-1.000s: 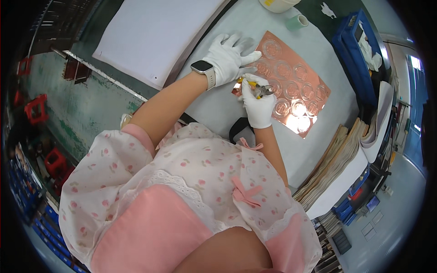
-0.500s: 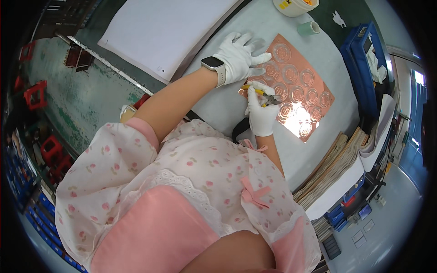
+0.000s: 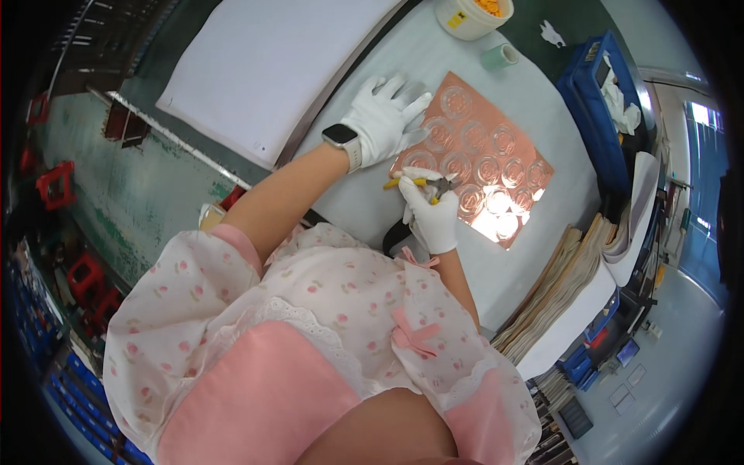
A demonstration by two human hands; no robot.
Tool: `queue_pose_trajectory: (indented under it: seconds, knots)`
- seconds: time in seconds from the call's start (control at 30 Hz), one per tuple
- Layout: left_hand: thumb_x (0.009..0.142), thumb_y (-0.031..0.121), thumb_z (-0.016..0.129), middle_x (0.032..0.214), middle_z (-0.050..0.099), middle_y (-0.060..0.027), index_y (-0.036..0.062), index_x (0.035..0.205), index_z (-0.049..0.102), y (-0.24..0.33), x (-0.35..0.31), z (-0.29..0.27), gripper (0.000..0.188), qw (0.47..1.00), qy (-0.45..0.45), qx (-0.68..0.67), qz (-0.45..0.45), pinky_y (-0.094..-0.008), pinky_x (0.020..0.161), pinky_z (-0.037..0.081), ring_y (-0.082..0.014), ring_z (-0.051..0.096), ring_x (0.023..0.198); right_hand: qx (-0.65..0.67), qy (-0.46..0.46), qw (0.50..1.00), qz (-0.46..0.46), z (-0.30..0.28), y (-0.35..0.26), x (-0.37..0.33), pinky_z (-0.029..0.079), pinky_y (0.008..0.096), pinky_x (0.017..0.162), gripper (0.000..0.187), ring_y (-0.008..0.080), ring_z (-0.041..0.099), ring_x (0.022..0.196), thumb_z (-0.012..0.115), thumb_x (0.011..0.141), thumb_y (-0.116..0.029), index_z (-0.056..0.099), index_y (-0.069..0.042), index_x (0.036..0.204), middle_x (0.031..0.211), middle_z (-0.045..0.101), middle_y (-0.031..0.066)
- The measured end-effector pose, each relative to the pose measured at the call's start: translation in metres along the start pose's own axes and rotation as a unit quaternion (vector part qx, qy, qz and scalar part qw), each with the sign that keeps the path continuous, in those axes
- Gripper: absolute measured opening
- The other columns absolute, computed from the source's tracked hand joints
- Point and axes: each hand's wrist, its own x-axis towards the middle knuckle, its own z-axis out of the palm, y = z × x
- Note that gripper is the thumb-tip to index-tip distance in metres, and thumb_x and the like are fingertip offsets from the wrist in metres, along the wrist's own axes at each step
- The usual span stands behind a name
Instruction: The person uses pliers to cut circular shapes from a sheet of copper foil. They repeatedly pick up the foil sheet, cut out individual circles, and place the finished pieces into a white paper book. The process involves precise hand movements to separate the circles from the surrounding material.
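My left hand [image 3: 385, 122], in a white glove with a smartwatch at the wrist, lies flat with fingers spread, pressing the near-left edge of the shiny copper sheet embossed with round patterns [image 3: 482, 161]. The sheet rests on the pale grey tabletop [image 3: 496, 271]. My right hand [image 3: 431, 211], also gloved, is closed around a small yellow-handled cutting tool [image 3: 415, 184], whose tip meets the sheet's near edge. A white tub of orange pieces [image 3: 473, 14] stands well beyond the sheet.
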Motion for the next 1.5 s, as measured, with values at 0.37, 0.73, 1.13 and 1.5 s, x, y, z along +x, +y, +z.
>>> queue_pose_trajectory:
  seconds: [0.37, 0.73, 1.13, 1.5]
  knots:
    - [0.081, 0.051, 0.057, 0.133, 0.045, -0.0125, 0.0101, 0.124, 0.051, 0.010, 0.034, -0.002, 0.060, 0.996, -0.020, -0.033, -0.081, -0.0464, 0.099, 0.031, -0.0309, 0.038, 0.125, 0.123, 0.125, 0.975, -0.138, -0.039, -0.035, 0.036, 0.050, 0.0297, 0.081, 0.015, 0.0170, 0.061, 0.094, 0.056, 0.091, -0.007, 0.056, 0.003, 0.103, 0.101, 0.064, 0.0139]
    - [0.073, 0.037, 0.073, 0.124, 0.054, -0.0069, 0.0123, 0.083, 0.068, 0.024, 0.086, 0.026, 0.028, 0.957, 0.033, -0.160, -0.239, -0.0485, 0.104, 0.021, -0.0234, 0.041, 0.121, -0.501, 0.094, 0.839, -0.189, -0.090, -0.106, 0.129, 0.048, 0.0362, 0.066, 0.022, 0.0251, 0.063, 0.074, 0.058, 0.088, -0.025, 0.060, -0.003, 0.087, 0.079, 0.064, 0.0117]
    - [0.074, 0.023, 0.071, 0.102, 0.062, -0.0071, 0.0102, 0.074, 0.068, 0.024, 0.092, 0.031, 0.013, 0.966, 0.114, -0.141, -0.181, -0.0433, 0.091, 0.037, -0.0276, 0.054, 0.100, -0.796, -0.159, 0.579, -0.082, -0.071, -0.157, 0.197, 0.052, 0.0422, 0.072, 0.016, 0.0331, 0.064, 0.084, 0.056, 0.078, -0.008, 0.066, -0.008, 0.090, 0.089, 0.066, 0.0157]
    - [0.072, 0.021, 0.072, 0.098, 0.063, -0.0075, 0.0090, 0.074, 0.068, 0.023, 0.093, 0.032, 0.012, 0.966, 0.125, -0.149, -0.168, -0.0434, 0.085, 0.041, -0.0297, 0.055, 0.096, -0.830, -0.234, 0.498, -0.091, -0.073, -0.157, 0.217, 0.051, 0.0416, 0.067, 0.020, 0.0333, 0.064, 0.078, 0.056, 0.076, -0.004, 0.064, -0.009, 0.094, 0.083, 0.065, 0.0137]
